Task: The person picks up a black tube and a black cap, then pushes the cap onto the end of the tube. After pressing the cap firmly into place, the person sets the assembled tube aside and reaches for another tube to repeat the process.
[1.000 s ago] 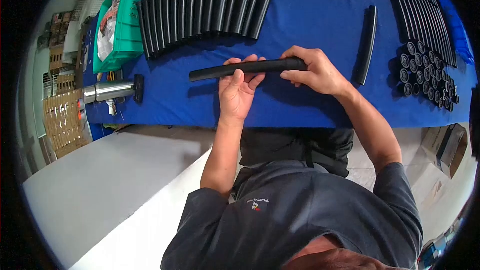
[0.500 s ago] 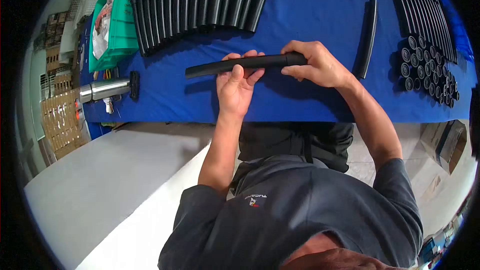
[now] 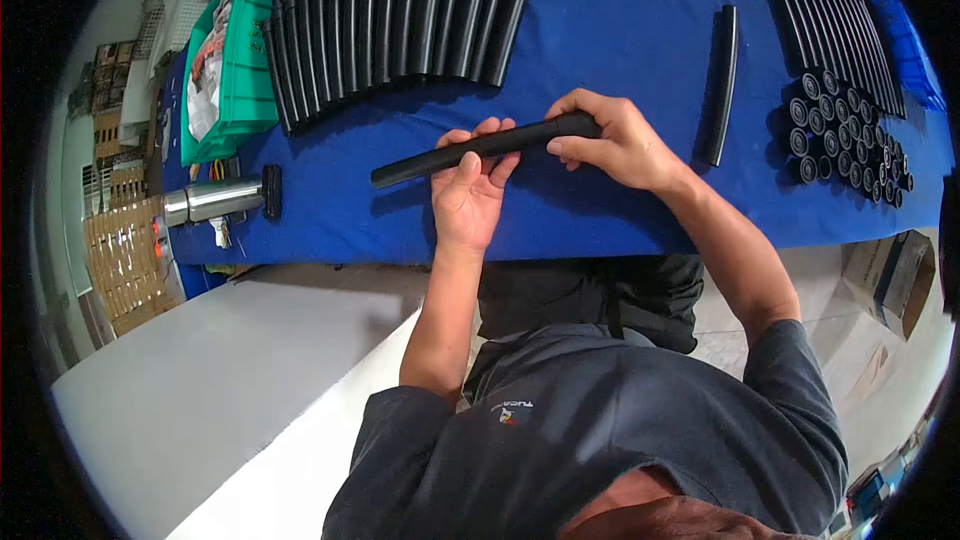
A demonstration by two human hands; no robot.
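A black tube (image 3: pixel 425 166) is held slantwise above the blue cloth, its plain end pointing left and slightly lower. My left hand (image 3: pixel 468 205) supports it from below, palm up, with the thumb over the front and the fingers behind. At the other end my right hand (image 3: pixel 630 148) pinches the wider black collar (image 3: pixel 570 124) between thumb and fingers. The tip inside that grip is partly hidden. To the right, a single black tube (image 3: pixel 724 85) lies apart on the cloth.
Many black tubes (image 3: pixel 400 20) lie in rows at the back left. Thinner-looking tubes (image 3: pixel 825 20) and a cluster of round black end pieces (image 3: pixel 845 130) are at right. A green crate (image 3: pixel 245 90) and a metal cylinder (image 3: pixel 222 198) stand on the left. The blue tablecloth (image 3: pixel 620 220) ends before my body.
The held tube has tilted so that its left end sits lower. Both hands keep their hold. The whole view has shifted slightly.
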